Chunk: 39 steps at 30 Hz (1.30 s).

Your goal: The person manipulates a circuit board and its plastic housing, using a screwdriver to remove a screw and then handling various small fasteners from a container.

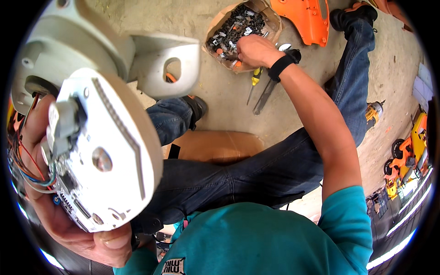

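At the lower left my left hand [112,247] is closed round a rounded white plastic housing [121,174], with a circuit board [68,181] and coloured wires [28,162] along its left side. A larger white plastic shell with a bracket [162,46] lies above it. My right hand [254,50] reaches into a brown paper bag [270,13] of small dark clips, metal bits and orange pieces, fingers curled; what they hold, if anything, is hidden. Just below the bag lie a yellow-handled screwdriver [255,78] and a dark metal tool [266,94].
An orange plastic panel [305,20] lies at the upper right. A drill [373,112] is beside my jeans-clad leg. A brown cardboard piece [220,144] lies under my legs. Orange and yellow machines with wheels [405,156] stand at the far right.
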### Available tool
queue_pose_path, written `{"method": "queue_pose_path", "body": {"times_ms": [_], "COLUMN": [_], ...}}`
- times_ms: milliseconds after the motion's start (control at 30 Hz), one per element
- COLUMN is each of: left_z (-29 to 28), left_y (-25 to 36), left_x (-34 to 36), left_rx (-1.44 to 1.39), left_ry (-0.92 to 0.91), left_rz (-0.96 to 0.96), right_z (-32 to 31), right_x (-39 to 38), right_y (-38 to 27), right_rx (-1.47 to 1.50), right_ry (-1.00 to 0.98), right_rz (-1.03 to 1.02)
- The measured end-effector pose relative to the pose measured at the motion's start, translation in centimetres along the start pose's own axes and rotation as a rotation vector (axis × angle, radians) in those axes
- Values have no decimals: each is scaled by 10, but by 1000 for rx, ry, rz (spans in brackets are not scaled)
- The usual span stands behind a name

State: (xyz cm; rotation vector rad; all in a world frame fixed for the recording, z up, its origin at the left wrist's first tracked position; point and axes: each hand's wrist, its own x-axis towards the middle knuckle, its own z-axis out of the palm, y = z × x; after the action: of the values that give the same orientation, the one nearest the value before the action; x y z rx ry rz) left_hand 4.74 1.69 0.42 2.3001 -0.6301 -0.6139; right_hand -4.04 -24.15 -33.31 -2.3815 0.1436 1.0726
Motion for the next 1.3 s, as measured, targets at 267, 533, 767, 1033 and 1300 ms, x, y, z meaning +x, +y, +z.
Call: {"method": "queue_pose_path", "body": {"times_ms": [267, 533, 767, 1033, 1300], "left_z": [0, -8, 3, 0, 0], "left_y": [-8, -5, -1, 2, -7], "left_x": [-2, 0, -4, -5, 2], "left_rx": [15, 125, 99, 93, 108], "left_ry": [-28, -99, -13, 24, -1], "left_rz": [12, 103, 66, 32, 51], "right_z": [13, 40, 24, 2, 8], "right_x": [2, 3, -20, 4, 42], "right_y": [-5, 2, 2, 22, 19], "right_rx": [-161, -347, -248, 57, 111], "right_ry": [548, 451, 422, 578, 536], "right_rz": [-57, -17, -94, -20, 204]}}
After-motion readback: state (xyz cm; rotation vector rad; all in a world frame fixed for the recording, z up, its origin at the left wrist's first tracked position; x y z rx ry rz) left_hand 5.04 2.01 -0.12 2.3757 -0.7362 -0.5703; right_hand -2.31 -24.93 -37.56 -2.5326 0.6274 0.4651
